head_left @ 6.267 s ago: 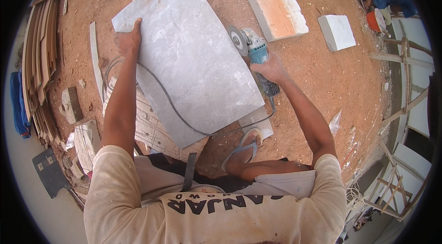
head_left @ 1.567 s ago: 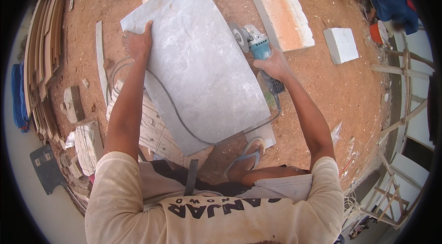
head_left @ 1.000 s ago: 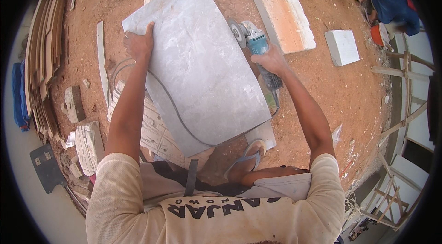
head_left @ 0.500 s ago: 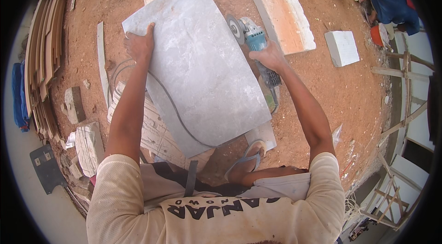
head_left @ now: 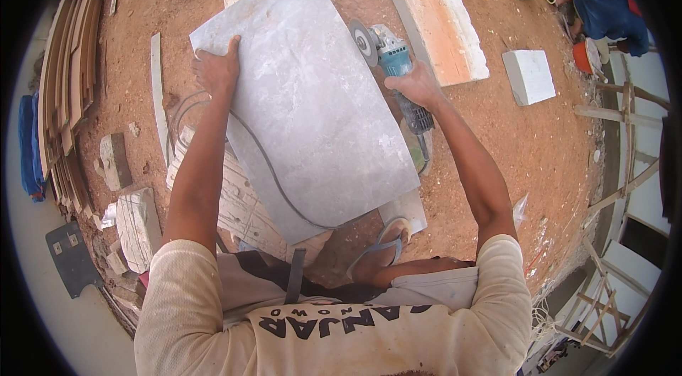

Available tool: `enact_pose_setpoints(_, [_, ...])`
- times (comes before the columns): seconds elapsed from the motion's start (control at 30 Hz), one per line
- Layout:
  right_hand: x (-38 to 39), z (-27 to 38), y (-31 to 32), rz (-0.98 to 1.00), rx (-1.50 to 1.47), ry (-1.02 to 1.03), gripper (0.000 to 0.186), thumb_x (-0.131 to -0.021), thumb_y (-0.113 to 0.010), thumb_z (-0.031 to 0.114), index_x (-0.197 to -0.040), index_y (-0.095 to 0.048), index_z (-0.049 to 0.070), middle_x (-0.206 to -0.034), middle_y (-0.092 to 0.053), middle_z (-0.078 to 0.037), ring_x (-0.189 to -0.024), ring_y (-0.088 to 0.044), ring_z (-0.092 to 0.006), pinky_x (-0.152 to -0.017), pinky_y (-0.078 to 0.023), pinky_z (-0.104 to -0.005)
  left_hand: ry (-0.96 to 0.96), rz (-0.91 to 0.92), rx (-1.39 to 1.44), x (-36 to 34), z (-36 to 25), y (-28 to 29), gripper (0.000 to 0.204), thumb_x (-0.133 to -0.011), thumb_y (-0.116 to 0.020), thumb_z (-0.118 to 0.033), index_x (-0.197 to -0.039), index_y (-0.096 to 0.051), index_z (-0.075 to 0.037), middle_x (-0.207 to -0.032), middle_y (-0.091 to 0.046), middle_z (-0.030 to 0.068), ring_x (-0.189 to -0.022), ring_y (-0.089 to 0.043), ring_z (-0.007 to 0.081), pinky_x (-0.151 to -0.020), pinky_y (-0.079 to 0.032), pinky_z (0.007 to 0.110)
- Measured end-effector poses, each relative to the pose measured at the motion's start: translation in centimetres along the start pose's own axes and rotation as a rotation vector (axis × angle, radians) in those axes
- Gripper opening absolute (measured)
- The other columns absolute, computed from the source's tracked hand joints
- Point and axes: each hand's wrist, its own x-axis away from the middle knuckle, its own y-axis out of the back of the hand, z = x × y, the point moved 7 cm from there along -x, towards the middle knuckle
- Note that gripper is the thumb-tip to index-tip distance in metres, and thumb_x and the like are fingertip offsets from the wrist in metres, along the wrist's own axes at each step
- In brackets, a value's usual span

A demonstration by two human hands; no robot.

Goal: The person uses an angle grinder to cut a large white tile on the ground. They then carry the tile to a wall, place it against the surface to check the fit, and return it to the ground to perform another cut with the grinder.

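A large grey marbled tile [head_left: 312, 99] lies in front of me, resting on pale blocks. My left hand [head_left: 216, 67] grips the tile's far left edge, thumb on top and fingers over the side. In my right hand [head_left: 415, 85] is a teal angle grinder [head_left: 395, 60], held round its body. The grinder's disc [head_left: 364, 42] stands at the tile's right edge; I cannot tell whether it touches. A dark cable [head_left: 266, 156] runs across the tile's lower left part and along its near edge.
A scored pale block [head_left: 238, 195] sits under the tile's left side. Beyond the grinder lies a long curved slab [head_left: 433, 14], with a white block [head_left: 528, 76] to its right. Stacked boards [head_left: 67, 85] line the left. Another person [head_left: 607, 7] crouches far right beside buckets.
Almost nothing differs. The whole view has shifted very slightly; both hands keep their holds on the tile and the angle grinder.
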Motion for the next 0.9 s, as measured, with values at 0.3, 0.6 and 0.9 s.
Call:
enact_pose_setpoints(0.3, [0.0,0.9,0.0,0.020,0.020,-0.037,0.063,-0.063,-0.077,0.032,-0.112,-0.068,-0.007,-0.099,-0.073,-0.026,-0.093,-0.072,-0.0351,-0.083,-0.056,-0.0422,-0.030,-0.014,0.005,-0.1,0.0,0.1,0.114,-0.079,-0.069,-0.075,-0.147,-0.036,0.011,-0.146,-0.040,0.0346,-0.140,-0.037,0.0469,-0.114,-0.034,0.055])
enact_pose_setpoints(0.6, [-0.9,0.5,-0.1,-0.011,0.012,-0.016,0.062,-0.063,-0.077,0.033,-0.110,-0.069,-0.007,-0.099,-0.072,-0.026,-0.092,-0.072,-0.0346,-0.082,-0.056,-0.0421,-0.059,-0.012,0.003,0.2,-0.6,0.2,0.111,-0.081,-0.069,-0.072,-0.148,-0.036,0.011,-0.147,-0.039,0.0337,-0.140,-0.035,0.0469,-0.115,-0.031,0.055])
enact_pose_setpoints(0.9, [-1.7,0.1,-0.6,-0.010,0.030,-0.020,0.063,-0.063,-0.077,0.033,-0.110,-0.067,-0.008,-0.098,-0.072,-0.026,-0.092,-0.072,-0.0351,-0.081,-0.056,-0.0422,-0.087,-0.026,-0.017,-0.1,-0.6,-0.3,0.109,-0.084,-0.067,-0.070,-0.150,-0.034,0.009,-0.154,-0.032,0.0331,-0.145,-0.029,0.0465,-0.117,-0.029,0.057])
